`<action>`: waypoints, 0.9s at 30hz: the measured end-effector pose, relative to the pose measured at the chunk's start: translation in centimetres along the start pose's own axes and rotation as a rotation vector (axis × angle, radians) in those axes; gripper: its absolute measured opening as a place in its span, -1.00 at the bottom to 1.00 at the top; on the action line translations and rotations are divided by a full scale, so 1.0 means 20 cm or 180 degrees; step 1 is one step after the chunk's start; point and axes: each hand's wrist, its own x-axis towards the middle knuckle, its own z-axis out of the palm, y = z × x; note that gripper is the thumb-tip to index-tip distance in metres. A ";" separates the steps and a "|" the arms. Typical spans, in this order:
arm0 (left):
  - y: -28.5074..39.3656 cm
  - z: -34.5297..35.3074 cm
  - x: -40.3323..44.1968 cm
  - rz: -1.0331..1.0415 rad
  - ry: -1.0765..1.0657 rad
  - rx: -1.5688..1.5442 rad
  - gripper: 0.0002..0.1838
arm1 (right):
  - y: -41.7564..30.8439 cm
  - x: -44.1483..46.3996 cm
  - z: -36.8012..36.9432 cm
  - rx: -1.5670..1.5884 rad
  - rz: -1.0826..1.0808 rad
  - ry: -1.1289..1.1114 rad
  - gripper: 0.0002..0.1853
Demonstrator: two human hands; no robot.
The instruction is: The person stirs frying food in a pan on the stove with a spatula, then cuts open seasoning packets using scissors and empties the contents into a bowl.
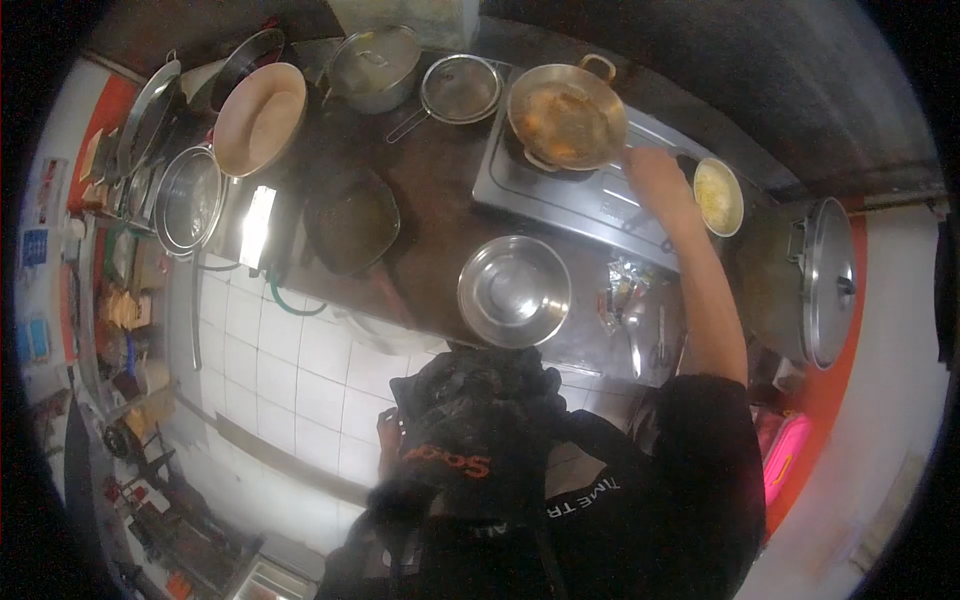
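The right grip (655,175) is above the right part of the silver stove (555,192), at the end of an outstretched arm; I cannot tell whether its fingers are closed or touching anything. Just left of it, a two-handled pan (560,75) sits on the stove, with browned food inside. Just right of it, past a small dark object, is a bowl (724,228) of pale yellow food. The left grip (389,430) hangs low at the person's left side, over the tiled floor (265,375); its state cannot be made out. Nearer than the stove, a metal bowl (478,305) stands on the dark surface (435,195), with a spoon (632,340) well to its right. Left of the stove lie a strainer (461,90) and a dark frying pan (352,222), its handle pointing nearer. On the far left is a tan oval pan (260,120).
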 end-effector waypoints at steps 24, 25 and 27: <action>0.18 0.06 -0.11 0.0319 -0.0057 0.0132 -0.75 | 0.19 0.12 0.08 0.0505 -0.0185 -0.0425 -0.65; 0.18 0.06 -0.10 0.0367 -0.0025 0.0242 -0.75 | 0.20 0.14 0.13 0.0509 -0.0174 -0.0422 -0.65; 0.17 0.05 -0.09 0.0423 0.0007 0.0358 -0.74 | 0.19 0.16 0.19 0.0492 0.0182 -0.0423 -0.66</action>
